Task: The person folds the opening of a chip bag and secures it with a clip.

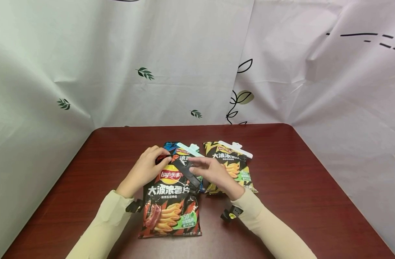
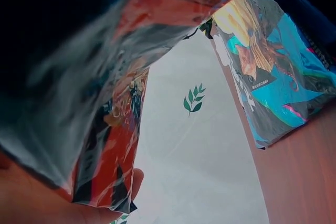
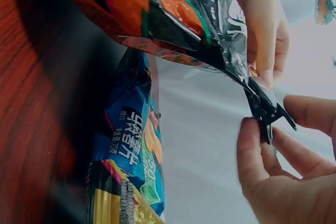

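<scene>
A black and red bag of potato chips (image 1: 171,201) leans up from the table. My left hand (image 1: 148,165) pinches its top edge at the left corner. Across the right part of that edge sits a black bag clip (image 1: 185,172), gripped by my right hand (image 1: 213,173). In the right wrist view, the thumb and fingers of the right hand (image 3: 294,182) lie on opposite sides of the clip (image 3: 264,109), and the left hand (image 3: 268,30) holds the bag close by. The bag hides most of the left hand in the left wrist view.
Behind the held bag lies a blue chip bag (image 1: 171,145) with a pale green clip (image 1: 190,148) on its top. To its right is a yellow and black chip bag (image 1: 228,163) with a white clip (image 1: 236,148). A white curtain (image 1: 197,72) hangs behind the dark red table (image 1: 297,198).
</scene>
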Available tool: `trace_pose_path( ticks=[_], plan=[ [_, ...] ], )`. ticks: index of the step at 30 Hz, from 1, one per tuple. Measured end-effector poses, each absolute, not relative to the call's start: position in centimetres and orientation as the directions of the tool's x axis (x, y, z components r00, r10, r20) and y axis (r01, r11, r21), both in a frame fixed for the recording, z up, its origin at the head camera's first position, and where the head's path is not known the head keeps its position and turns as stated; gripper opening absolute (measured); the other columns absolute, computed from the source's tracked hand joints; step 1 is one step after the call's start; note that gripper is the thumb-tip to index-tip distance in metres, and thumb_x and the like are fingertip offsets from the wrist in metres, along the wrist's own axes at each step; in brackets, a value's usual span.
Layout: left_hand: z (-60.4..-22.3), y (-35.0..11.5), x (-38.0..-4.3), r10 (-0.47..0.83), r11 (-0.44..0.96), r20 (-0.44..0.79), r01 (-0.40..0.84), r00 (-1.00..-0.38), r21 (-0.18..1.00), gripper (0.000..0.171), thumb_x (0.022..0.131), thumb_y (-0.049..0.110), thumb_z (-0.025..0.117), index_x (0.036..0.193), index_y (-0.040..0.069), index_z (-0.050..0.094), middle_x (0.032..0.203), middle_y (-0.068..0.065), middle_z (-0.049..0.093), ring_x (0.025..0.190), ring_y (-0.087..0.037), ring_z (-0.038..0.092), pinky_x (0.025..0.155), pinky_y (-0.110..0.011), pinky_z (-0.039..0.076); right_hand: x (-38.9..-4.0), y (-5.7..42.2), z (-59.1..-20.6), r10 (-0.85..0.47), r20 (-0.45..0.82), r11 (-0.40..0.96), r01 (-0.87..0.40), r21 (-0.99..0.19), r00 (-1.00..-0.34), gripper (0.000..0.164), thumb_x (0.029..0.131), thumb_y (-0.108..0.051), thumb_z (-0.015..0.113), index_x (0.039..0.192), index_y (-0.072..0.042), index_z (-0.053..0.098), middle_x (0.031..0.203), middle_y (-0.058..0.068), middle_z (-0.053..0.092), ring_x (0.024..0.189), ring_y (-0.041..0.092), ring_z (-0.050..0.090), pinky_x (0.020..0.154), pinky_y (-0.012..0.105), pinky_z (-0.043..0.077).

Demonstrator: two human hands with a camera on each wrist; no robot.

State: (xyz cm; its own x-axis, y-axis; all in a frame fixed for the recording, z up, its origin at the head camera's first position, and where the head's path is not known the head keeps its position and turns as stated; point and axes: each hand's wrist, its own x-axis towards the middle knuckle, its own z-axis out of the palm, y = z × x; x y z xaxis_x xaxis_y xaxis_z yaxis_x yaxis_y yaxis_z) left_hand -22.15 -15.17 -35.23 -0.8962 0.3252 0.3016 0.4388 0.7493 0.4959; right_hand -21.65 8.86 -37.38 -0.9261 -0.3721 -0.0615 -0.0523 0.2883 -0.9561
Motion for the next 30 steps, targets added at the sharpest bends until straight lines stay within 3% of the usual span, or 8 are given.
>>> trace_pose_path(
  ticks=[6, 9, 13, 20, 24, 30],
  plan=[
    [-35.5, -15.2, -22.2, 0.31, 0.755, 0.304, 0.427, -0.901, 0.497, 0.022, 0.095, 0.027, 0.062, 0.11, 0.012, 0.068, 0.101, -0.003, 0.061, 0.092, -0.021, 0.049, 0.074, -0.038, 0.04, -21.4, 8.8, -37.9, -0.425, -0.032, 0.239, -0.078, -0.968, -0.905, 0.052, 0.089, -0.018, 0.069, 0.138, -0.02, 0.054, 0.136, 0.018, 0.055, 0.103, 0.023, 0.066, 0.072, 0.031, 0.053],
    [-35.5, -15.2, -22.2, 0.308, 0.756, 0.301, 0.424, -0.902, 0.498, 0.021, 0.095, 0.027, 0.062, 0.109, 0.013, 0.068, 0.1, -0.003, 0.061, 0.09, -0.02, 0.049, 0.073, -0.037, 0.039, -21.3, 8.8, -38.0, -0.433, -0.033, 0.232, -0.076, -0.97, -0.901, 0.054, 0.089, -0.015, 0.068, 0.14, -0.021, 0.052, 0.131, 0.019, 0.057, 0.08, 0.015, 0.065, 0.059, 0.03, 0.049],
    [-35.6, -15.3, -22.1, 0.315, 0.756, 0.3, 0.429, -0.9, 0.493, 0.022, 0.094, 0.025, 0.062, 0.11, 0.011, 0.068, 0.099, -0.003, 0.061, 0.088, -0.02, 0.049, 0.073, -0.037, 0.04, -21.1, 8.7, -38.2, -0.423, -0.041, 0.239, -0.068, -0.969, -0.905, 0.054, 0.088, -0.013, 0.068, 0.139, -0.023, 0.053, 0.122, 0.016, 0.061, 0.057, 0.013, 0.05, 0.051, 0.03, 0.043],
    [-35.7, -15.7, -21.9, 0.325, 0.756, 0.278, 0.425, -0.904, 0.499, 0.026, 0.095, 0.026, 0.061, 0.116, 0.011, 0.067, 0.102, -0.004, 0.061, 0.089, -0.02, 0.049, 0.072, -0.037, 0.038, -20.8, 8.6, -38.2, -0.411, -0.015, 0.238, -0.091, -0.967, -0.912, 0.053, 0.089, -0.013, 0.068, 0.139, -0.02, 0.053, 0.137, 0.02, 0.051, 0.073, 0.012, 0.062, 0.06, 0.039, 0.051],
    [-35.8, -16.0, -21.7, 0.325, 0.757, 0.274, 0.423, -0.905, 0.499, 0.027, 0.095, 0.026, 0.062, 0.118, 0.012, 0.066, 0.105, -0.004, 0.061, 0.093, -0.022, 0.049, 0.076, -0.04, 0.038, -20.8, 8.6, -38.4, -0.408, -0.011, 0.224, -0.088, -0.971, -0.913, 0.052, 0.088, -0.013, 0.068, 0.138, -0.019, 0.053, 0.14, 0.023, 0.048, 0.078, 0.012, 0.064, 0.061, 0.038, 0.051],
    [-35.9, -16.6, -21.4, 0.32, 0.754, 0.284, 0.424, -0.904, 0.501, 0.029, 0.095, 0.027, 0.061, 0.12, 0.012, 0.065, 0.106, -0.004, 0.06, 0.091, -0.022, 0.046, 0.074, -0.038, 0.036, -20.8, 8.4, -38.6, -0.402, -0.026, 0.207, -0.064, -0.976, -0.915, 0.052, 0.088, -0.012, 0.068, 0.138, -0.02, 0.054, 0.141, 0.022, 0.047, 0.072, 0.011, 0.06, 0.059, 0.033, 0.049]
  ],
)
